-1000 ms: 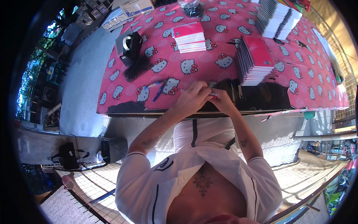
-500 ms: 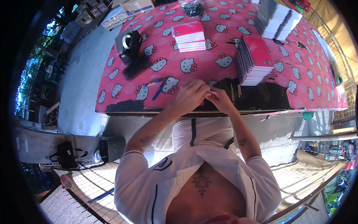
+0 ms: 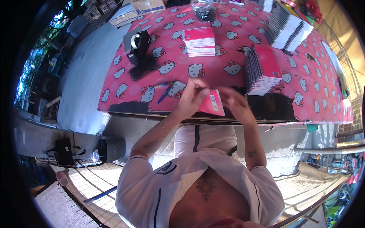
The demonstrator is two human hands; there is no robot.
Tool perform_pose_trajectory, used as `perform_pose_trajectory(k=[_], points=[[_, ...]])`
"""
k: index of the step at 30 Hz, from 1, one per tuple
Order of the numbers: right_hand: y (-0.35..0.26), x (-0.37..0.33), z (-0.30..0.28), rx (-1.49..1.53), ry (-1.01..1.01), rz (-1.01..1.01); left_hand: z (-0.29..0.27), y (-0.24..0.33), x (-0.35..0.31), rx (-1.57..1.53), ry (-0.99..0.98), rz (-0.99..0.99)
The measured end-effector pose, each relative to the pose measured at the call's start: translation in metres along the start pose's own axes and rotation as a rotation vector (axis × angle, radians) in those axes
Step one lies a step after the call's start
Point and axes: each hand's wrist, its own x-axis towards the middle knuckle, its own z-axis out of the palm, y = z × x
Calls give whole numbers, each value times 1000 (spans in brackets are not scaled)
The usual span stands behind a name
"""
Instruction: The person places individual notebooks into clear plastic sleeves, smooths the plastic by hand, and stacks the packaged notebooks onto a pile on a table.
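Observation:
My left hand (image 3: 193, 97) holds a small pink notebook (image 3: 212, 105) at the table's near edge, its thumb on the cover. A white label strip shows on that cover. My right hand (image 3: 237, 106) is beside the notebook's right side, its fingers smeared by motion, so I cannot tell whether they touch it. Left of my left hand lie blue pens (image 3: 164, 94). A stack of pink notebooks (image 3: 198, 35) stands farther off, and a taller stack of pink spiral notebooks (image 3: 266, 64) stands to the right.
A black tape dispenser (image 3: 140, 45) and black spiral wires (image 3: 143, 69) rest at the left. At the back are a plastic bag of dark items (image 3: 204, 13) and tall spiral notebook stacks (image 3: 289, 28). A pink patterned cloth (image 3: 224, 36) covers the table, with black patches along its front edge.
The pink notebook, mostly hidden between my hands before, now shows its label-bearing cover. My right hand has moved right, away from my left hand. The view has shifted slightly.

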Motion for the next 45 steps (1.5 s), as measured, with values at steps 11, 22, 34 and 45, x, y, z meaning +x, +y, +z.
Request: perform_pose_trajectory(k=[11, 22, 34, 45], points=[[-2, 26, 8, -1406, 118, -362, -134, -25, -32, 1604, 33, 175], [22, 35, 13, -1657, 230, -325, -31, 20, -42, -474, 109, -818], [28, 38, 10, -1708, 174, -390, -26, 17, -29, 307, 26, -461], [0, 19, -5, -1712, 191, -275, -108, -13, -17, 1278, -3, 96]])
